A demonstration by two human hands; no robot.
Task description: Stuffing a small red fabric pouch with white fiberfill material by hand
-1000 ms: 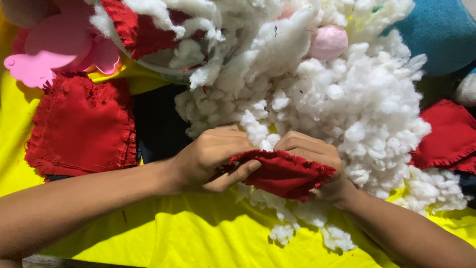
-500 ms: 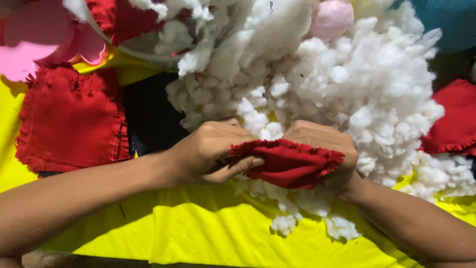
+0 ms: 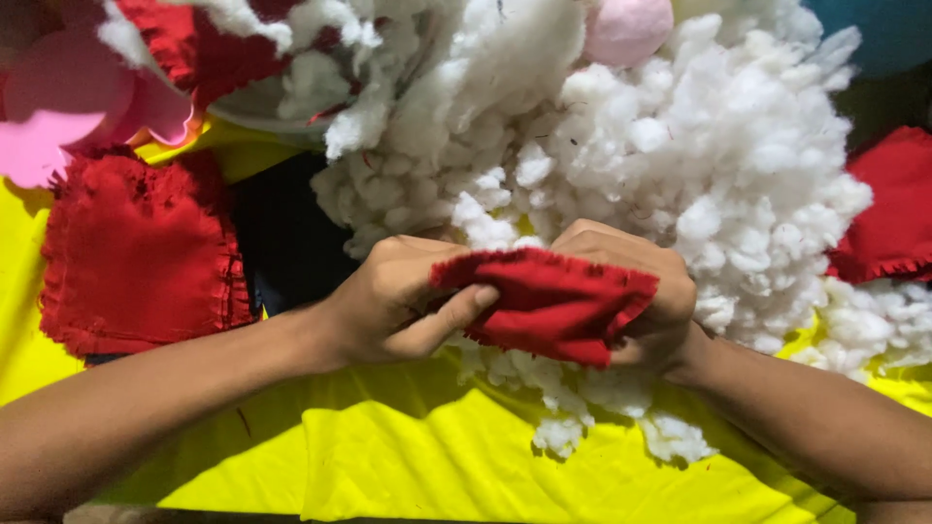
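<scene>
My left hand (image 3: 388, 301) and my right hand (image 3: 641, 291) both grip a small red fabric pouch (image 3: 553, 306) with frayed edges, just above a yellow cloth (image 3: 408, 456). The left thumb presses on the pouch's left end; the right hand's fingers curl over its right end from behind. A big heap of white fluffy stuffing (image 3: 680, 155) lies right behind the hands, and clumps of it lie under the pouch.
A flat red fabric piece (image 3: 141, 257) with frayed edges lies at the left, next to a dark cloth (image 3: 286, 243). Another red piece (image 3: 893, 209) is at the right edge. Pink shapes (image 3: 68, 107) sit at the top left, a pink ball (image 3: 626, 27) at the top, more red fabric (image 3: 209, 44) above.
Both hands keep their hold on the red pouch. The camera has drawn a little closer and the hands sit slightly higher against the stuffing.
</scene>
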